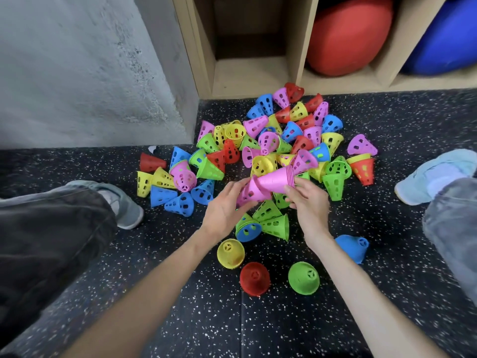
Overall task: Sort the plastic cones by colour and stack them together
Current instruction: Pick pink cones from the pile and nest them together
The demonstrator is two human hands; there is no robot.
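The right hand [307, 200] grips the pink stack [277, 180], lying sideways. The left hand [227, 202] holds a loose pink cone [251, 193] at its narrow end.

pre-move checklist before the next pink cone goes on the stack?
1. Right hand grips pink stack: ok.
2. Left hand holds loose pink cone: ok.
3. Cone colour matches stack: ok.
4. Cone seated on stack: not ok, it sits askew at the narrow end.
5. More pink cones in pile: ok.
6. Started stacks clear of hands, yellow, red, green, blue: ok.
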